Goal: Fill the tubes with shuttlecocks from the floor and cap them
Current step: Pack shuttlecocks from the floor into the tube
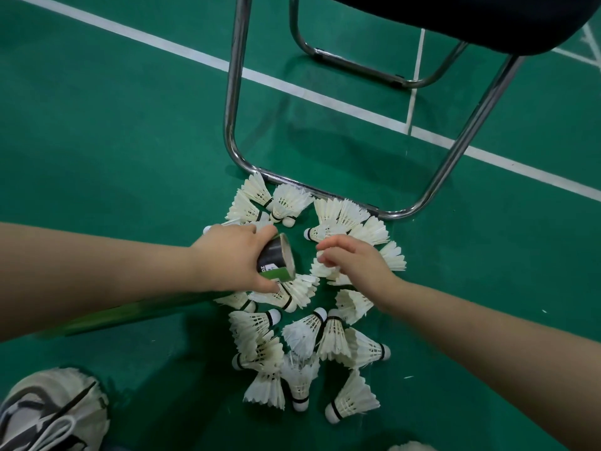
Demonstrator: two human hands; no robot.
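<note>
The left hand (pixel 234 255), at centre frame, grips a tube (pixel 275 255) just behind its open end, fingers and thumb curled round it. The mouth faces right, toward the other hand. The tube's green body runs down-left under the forearm and is blurred there.

The right hand (pixel 354 260) hovers just right of the tube mouth, apart from it, with fingers (pixel 327 247) loosely bent and nothing seen between them. It hangs over a shuttlecock; I cannot tell whether it touches it.

The shuttlecocks (pixel 289 203) lie scattered on the green floor (pixel 97 141), in a loose ring from the middle of the frame to its lower centre, around and below both hands. Some overlap.

A chair (pixel 234 92) with a chrome frame stands in the upper centre; the topmost shuttlecocks lie against its floor bar. White lines (pixel 162 43) cross the floor above. A shoe (pixel 48 411) shows in the lower left corner.
</note>
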